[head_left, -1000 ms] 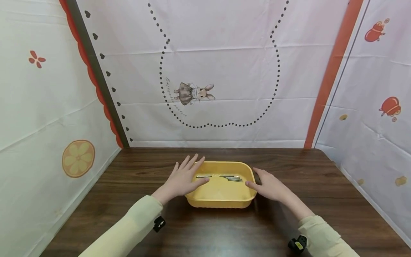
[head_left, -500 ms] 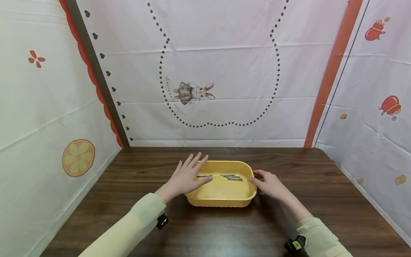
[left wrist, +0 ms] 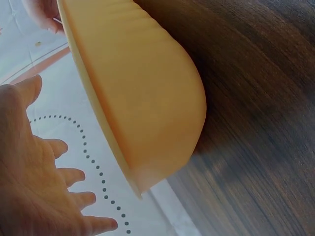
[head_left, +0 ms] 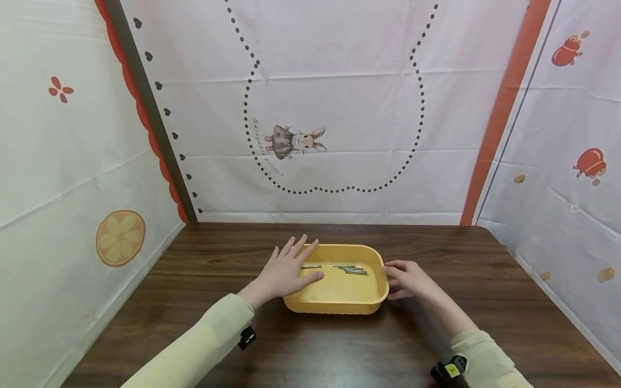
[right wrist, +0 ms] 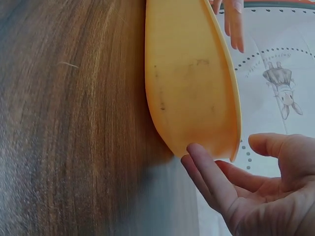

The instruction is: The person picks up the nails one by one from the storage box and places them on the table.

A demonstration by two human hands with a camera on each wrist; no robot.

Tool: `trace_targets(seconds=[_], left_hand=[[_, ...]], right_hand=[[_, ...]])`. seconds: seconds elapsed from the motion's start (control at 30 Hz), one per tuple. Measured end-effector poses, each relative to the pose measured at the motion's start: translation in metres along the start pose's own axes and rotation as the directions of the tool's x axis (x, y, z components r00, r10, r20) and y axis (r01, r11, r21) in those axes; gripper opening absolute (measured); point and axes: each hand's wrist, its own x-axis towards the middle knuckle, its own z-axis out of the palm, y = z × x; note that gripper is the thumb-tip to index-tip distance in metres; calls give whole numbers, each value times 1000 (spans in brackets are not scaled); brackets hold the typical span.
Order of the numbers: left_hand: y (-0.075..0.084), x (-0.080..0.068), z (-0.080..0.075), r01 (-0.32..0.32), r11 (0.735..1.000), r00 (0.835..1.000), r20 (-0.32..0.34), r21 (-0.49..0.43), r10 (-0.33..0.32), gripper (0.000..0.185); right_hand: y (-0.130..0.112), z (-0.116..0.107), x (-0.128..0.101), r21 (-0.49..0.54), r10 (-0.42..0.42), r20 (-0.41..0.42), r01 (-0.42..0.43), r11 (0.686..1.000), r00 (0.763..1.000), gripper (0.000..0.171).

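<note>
A yellow plastic tray [head_left: 339, 291] stands on the table with several slim metal rods [head_left: 353, 269], like nails, lying inside near its back. My left hand [head_left: 280, 272] hovers at the tray's left side, fingers spread and straight. The left wrist view shows that hand's palm [left wrist: 34, 177] apart from the tray's rim, with nothing held. At the opposite end, my right hand [head_left: 409, 280] has its fingertips at the outer wall. In the right wrist view its thumb [right wrist: 266, 144] stands apart from the rim, while two fingers [right wrist: 206, 172] overlap the tray's lower end.
The dark wooden table [head_left: 320, 350] spreads around the tray. White printed cloth [head_left: 359, 124] hangs behind it and on both sides. A black device [head_left: 448, 369] is strapped at each wrist.
My right hand has lowered along the tray's right side, its fingers moving from above the rim to the outer wall. My left hand has shifted slightly right. The tray and rods stay put.
</note>
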Motion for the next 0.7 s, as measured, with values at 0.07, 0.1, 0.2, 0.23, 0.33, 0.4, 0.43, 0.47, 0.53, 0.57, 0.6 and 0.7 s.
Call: trace_targets(seconds=[0.07,0.1,0.2,0.23,0.33,0.4,0.43,0.47,0.53,0.57,0.6,0.7], left_hand=[[1,1,2,-8,1000,1000,1,9,8,78],[2,1,2,-11,1000,1000,2,12,11,78],[5,3,3,-19,1000,1000,2,24,19,78],[6,4,3,-21,999,1000,2,26,21,78],[9,6,4,-24,999,1000,6,30,24,77],[10,7,6,-25,999,1000,10,28,25,77],[10,8,7,-26,999,1000,11,26,26,76],[10,9,8,-28,999,1000,11,25,28,76],[10,10,10,-30,999,999,13,27,29,76],[11,10,10,-32,999,999,16,29,32,76],[11,11,11,-36,999,999,19,30,35,76],[13,12,10,-47,998,999,25,45,45,77]], right_hand=[[0,1,0,9,5,-17,-5,1000,1000,49],[0,1,0,9,6,-23,-6,1000,1000,48],[0,2,0,8,2,-44,-1,1000,999,46],[0,2,1,7,-2,-48,2,1000,999,45],[0,2,1,10,-17,-51,18,1000,999,45],[1,3,1,15,-25,-54,26,1000,998,44],[1,3,1,19,-28,-57,29,999,998,44],[2,3,1,21,-34,-60,35,999,998,44],[3,3,1,26,-39,-67,41,999,997,44],[4,4,2,31,-39,-72,41,999,997,44],[5,4,2,36,-41,-74,44,998,996,44],[5,4,2,41,-47,-74,50,998,996,43]])
